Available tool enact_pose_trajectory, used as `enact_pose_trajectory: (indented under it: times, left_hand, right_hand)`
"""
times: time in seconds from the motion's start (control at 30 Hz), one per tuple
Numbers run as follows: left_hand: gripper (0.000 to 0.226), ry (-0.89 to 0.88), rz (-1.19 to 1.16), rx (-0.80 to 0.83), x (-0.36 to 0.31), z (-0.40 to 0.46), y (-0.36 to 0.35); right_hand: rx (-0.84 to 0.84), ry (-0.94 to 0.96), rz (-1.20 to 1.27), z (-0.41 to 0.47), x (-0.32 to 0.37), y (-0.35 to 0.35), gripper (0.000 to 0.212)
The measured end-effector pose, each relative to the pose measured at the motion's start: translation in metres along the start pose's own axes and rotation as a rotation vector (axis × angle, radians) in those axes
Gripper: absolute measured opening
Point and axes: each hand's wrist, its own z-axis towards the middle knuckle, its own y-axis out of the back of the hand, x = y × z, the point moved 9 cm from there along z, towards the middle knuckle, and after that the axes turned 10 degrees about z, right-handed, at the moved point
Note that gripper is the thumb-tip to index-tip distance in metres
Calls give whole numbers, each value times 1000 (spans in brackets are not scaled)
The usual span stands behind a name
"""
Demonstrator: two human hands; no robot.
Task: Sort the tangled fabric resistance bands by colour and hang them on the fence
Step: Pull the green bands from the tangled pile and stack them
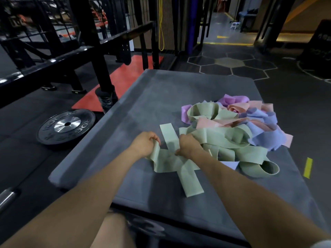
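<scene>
Left hand (145, 143) and right hand (188, 145) each pinch flat sage-green fabric bands (172, 163) on the grey padded mat (152, 97). Behind lies a tangled heap of green, pink, lilac and seemingly blue bands (241, 122).

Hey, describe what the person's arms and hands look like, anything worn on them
Both forearms are bare from the bottom edge of the picture up to the wrists, with no sleeves in view. The left hand and right hand wear no gloves, and no watch, bracelet or ring shows. A pale patch at the bottom right corner, by the right arm, may be clothing; it is too cropped to tell.
</scene>
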Motion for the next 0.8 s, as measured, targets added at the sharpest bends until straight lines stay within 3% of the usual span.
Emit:
enact_pose_trajectory:
  times: [0.13, 0.23, 0.3, 0.4, 0.5, 0.6, 0.8]
  left_hand:
    - [45, 32, -36, -11, 9, 4, 3]
    - [47, 31, -63, -27, 11, 6, 9]
    - [47, 16, -57, -37, 8, 6, 13]
    - [43, -7, -12, -43, -3, 3, 19]
    - [38, -35, 6, -69, -18, -1, 27]
    - [40, -43, 31, -56, -31, -5, 33]
    - [38, -56, -30, -90, -58, -11, 47]
  right_hand:
    - [14, -64, 46, 5, -4, 0, 48]
    - [42, -43, 105, 5, -1, 0, 16]
    - [-4, -37, 190, 2, 0, 10, 23]
    - [-148, 11, 507, -7, -1, 41, 33]
    - [-309, 54, 911, -24, -3, 83, 15]
    - [-467, 61, 1172, -39, -13, 123, 13]
    - [-741, 5, 1083, -66, -52, 184, 29]
